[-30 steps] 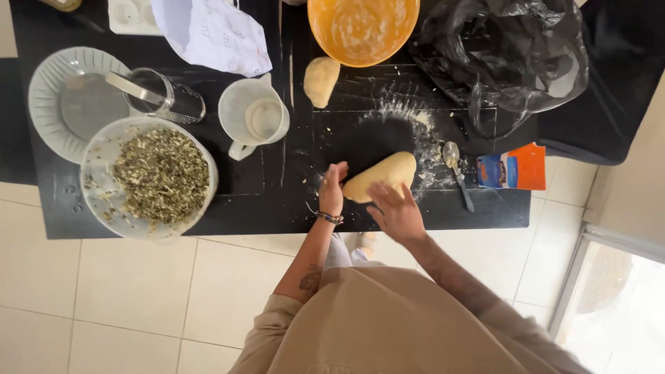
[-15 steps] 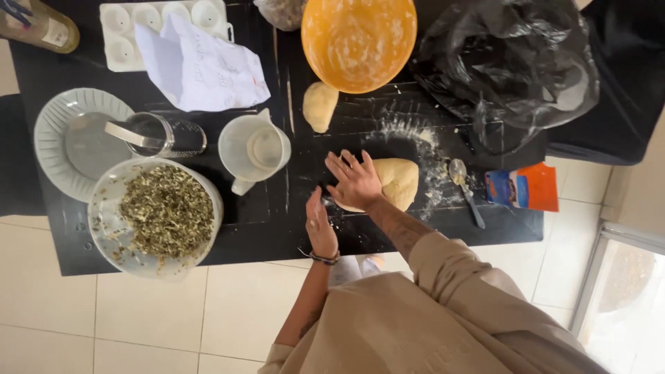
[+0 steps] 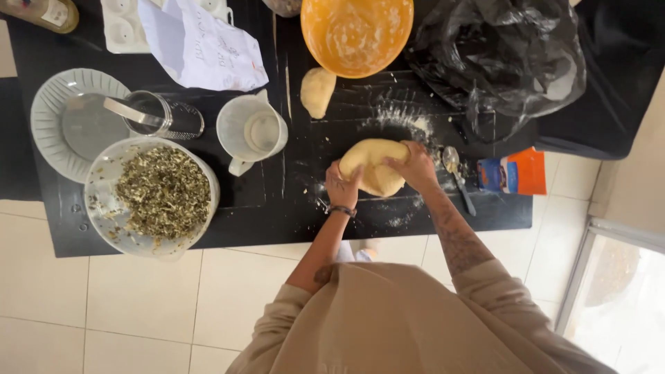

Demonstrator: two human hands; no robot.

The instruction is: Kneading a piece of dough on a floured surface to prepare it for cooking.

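Head view: both hands, left (image 3: 342, 185) and right (image 3: 414, 166), grasp the dough (image 3: 374, 165) on the floured worktop (image 3: 277, 208) at frame centre.

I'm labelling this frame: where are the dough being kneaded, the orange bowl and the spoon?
Dough being kneaded (image 3: 374, 166): head view, bare top between the hands.
Orange bowl (image 3: 357, 31): head view, floury inside.
Spoon (image 3: 458, 179): head view, on the handle.

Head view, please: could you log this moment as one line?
left hand: on dough ball | right hand: on dough ball | surface: floured black table | nearby: spoon, white jug
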